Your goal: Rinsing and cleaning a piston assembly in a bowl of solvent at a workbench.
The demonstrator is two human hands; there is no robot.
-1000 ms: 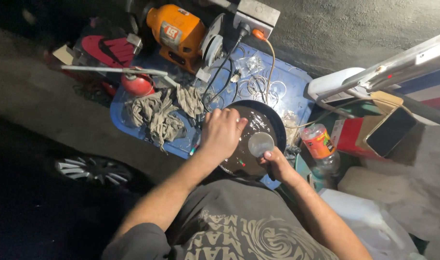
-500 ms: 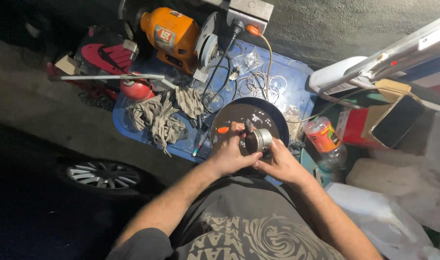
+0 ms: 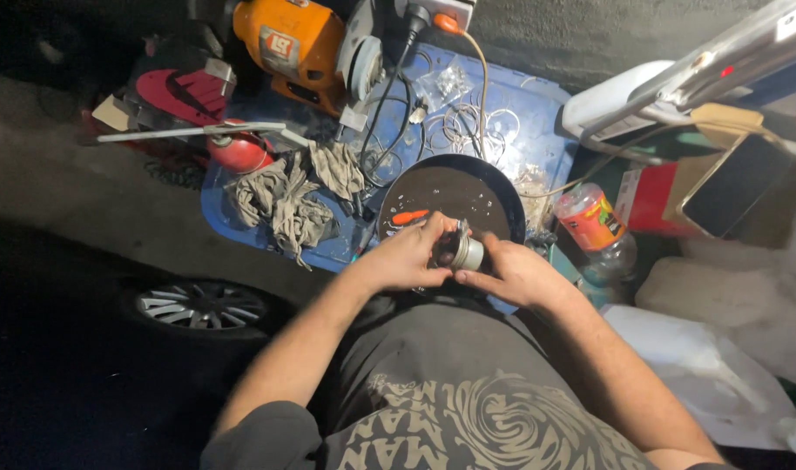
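We look down on our two hands, close together over a dark round pan (image 3: 494,187) that sits on a blue tray (image 3: 537,113). Between them we grip a small round metal part (image 3: 464,252), silvery and cylinder-shaped; its details are too small to make out. Our left hand (image 3: 407,259) wraps around its near-left side, fingers curled over the top. Our right hand (image 3: 513,274) pinches it from the right, thumb and fingertips touching it. Both hands are clamped on the part, which hangs just above the pan's near rim, close to our torso.

The risks, as we judge them: the part looks small and smooth, so it may slip and drop into the pan or off the tray's near edge into the dark. An orange-handled screwdriver (image 3: 409,216) lies in the pan just beside our left hand and may get knocked. Power cables (image 3: 389,122) trail across the tray from a bench grinder (image 3: 306,48) beyond, and grey rags (image 3: 289,204) lie to the left.
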